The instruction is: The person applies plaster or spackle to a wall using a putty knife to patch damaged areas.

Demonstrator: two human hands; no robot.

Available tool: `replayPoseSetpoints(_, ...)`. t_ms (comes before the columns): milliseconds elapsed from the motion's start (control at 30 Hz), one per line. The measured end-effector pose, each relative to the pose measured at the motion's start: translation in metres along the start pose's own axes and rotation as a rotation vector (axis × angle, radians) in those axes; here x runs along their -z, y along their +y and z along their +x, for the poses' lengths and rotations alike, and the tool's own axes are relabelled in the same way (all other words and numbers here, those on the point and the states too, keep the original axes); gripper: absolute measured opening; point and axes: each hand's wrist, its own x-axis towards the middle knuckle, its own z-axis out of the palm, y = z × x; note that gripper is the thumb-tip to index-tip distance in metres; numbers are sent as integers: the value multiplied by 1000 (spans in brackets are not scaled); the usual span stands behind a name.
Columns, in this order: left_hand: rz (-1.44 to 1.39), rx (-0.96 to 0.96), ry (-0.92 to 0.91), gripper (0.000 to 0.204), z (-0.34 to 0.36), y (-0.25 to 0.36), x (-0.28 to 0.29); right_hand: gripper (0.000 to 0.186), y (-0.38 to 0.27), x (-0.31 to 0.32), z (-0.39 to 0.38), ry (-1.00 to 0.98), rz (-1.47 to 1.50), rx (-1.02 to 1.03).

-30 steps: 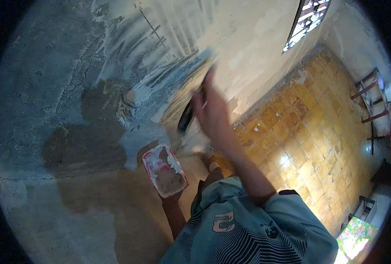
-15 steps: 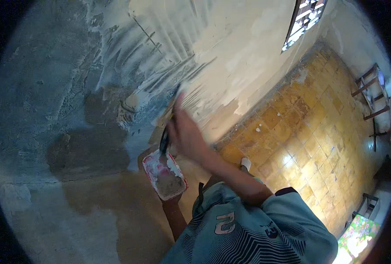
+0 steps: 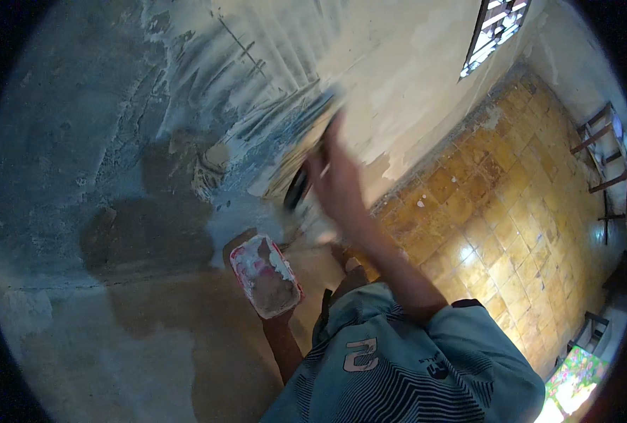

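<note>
My right hand [image 3: 334, 180], blurred by motion, grips a dark bladed tool [image 3: 300, 185], a putty knife or trowel, held against or just over the streaked pale plaster [image 3: 285, 155] on the wall. Whether the blade touches it I cannot tell. Below, my left hand [image 3: 279, 321] holds a shallow rectangular tub [image 3: 264, 282] with a red rim, smeared with whitish and greyish paste. The wall [image 3: 81, 127] is rough dark grey at the left and smoother cream toward the right, with my shadow cast on it.
A yellow tiled floor [image 3: 489, 204] runs along the wall at right, my foot [image 3: 352, 264] low beside it. A barred window [image 3: 493, 35] is high up. Wooden furniture [image 3: 595, 141] stands by the far wall, with a colourful flowered surface [image 3: 574, 381] at lower right.
Half a second ago my right hand and tool were down by the tub; they have swept up and right across the plaster, close to where they were a second ago.
</note>
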Motion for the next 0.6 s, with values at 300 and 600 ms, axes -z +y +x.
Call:
replayPoseSetpoints(300, -164, 70, 30, 70, -2, -1, -17, 80, 7, -13, -17, 28, -56, 204)
replayPoseSetpoints(600, -32, 92, 43, 81, -2, 4, -3, 83, 13, -26, -40, -137, 16, 228)
